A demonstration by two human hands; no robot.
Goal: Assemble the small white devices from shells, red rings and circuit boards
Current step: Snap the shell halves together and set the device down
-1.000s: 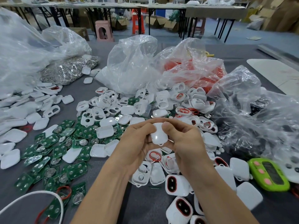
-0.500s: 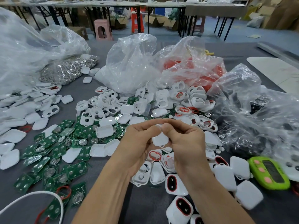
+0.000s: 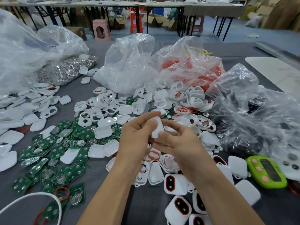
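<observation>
Left hand (image 3: 134, 138), right hand (image 3: 181, 143) — white device (image 3: 157, 127) pinched between them.

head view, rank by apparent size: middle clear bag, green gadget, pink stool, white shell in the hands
1. middle clear bag
2. green gadget
3. pink stool and white shell look alike: stool far off, shell partly covered.

Probably a factory assembly hall: rows of long tables (image 3: 214, 9), cardboard boxes (image 3: 155, 19), stools (image 3: 101, 30), bulk bags (image 3: 129, 62), heaped circuit boards (image 3: 56, 150).

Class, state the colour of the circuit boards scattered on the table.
Green circuit boards, clearest in the head view.
</observation>
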